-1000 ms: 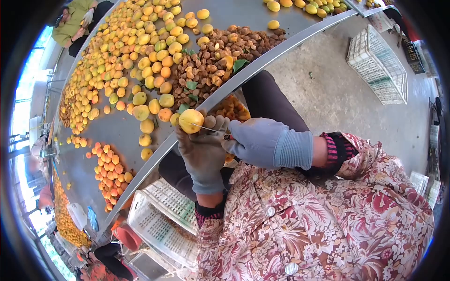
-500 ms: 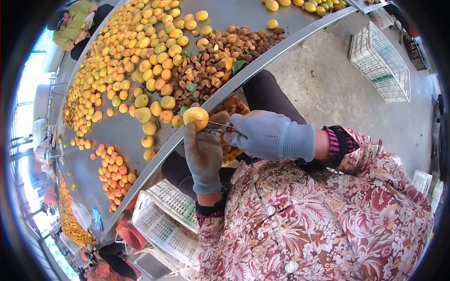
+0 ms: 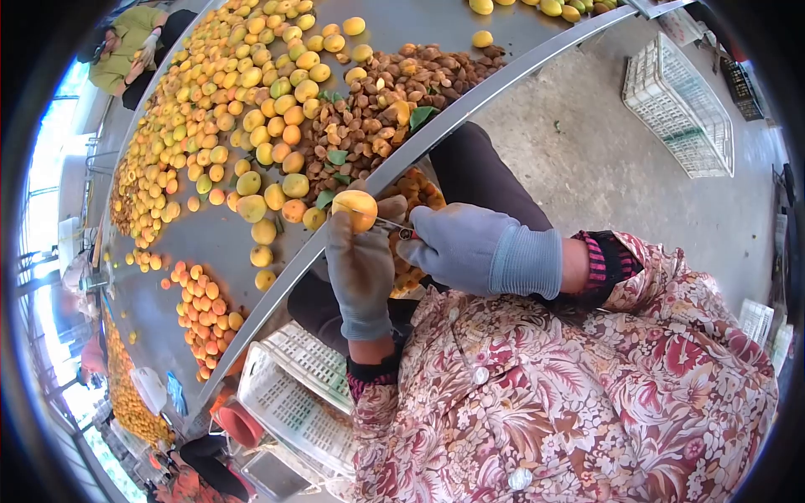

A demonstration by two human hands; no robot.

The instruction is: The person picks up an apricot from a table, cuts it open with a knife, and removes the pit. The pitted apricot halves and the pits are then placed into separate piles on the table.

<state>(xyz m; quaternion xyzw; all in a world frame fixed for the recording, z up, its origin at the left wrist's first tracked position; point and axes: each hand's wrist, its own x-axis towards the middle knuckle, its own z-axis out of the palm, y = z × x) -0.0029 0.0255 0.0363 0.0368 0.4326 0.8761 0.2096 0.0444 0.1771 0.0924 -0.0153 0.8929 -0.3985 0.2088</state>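
Observation:
My left hand [image 3: 360, 272], in a stained grey glove, is closed around a yellow-orange apricot [image 3: 355, 210] at the table's metal edge. My right hand [image 3: 465, 245], also gloved, grips a small knife [image 3: 407, 235]. Its thin blade reaches across to the apricot, and a bit of red handle shows at the fingers. Just beyond the fruit, a heap of brown apricot pits [image 3: 369, 117] with a few green leaves lies on the table. Below my hands, in a container mostly hidden by them, are orange apricot pieces [image 3: 419, 191].
A large spread of whole apricots [image 3: 226, 92] covers the metal table [image 3: 220, 251], with a smaller orange pile [image 3: 205, 312] nearer its edge. White plastic crates stand at lower left [image 3: 289, 402] and upper right [image 3: 671, 105]. Another person [image 3: 126, 54] sits across the table.
My hands keep the same grip on the apricot and knife, with only a slight shift. The camera view has moved a little, so the table's contents appear slightly farther left.

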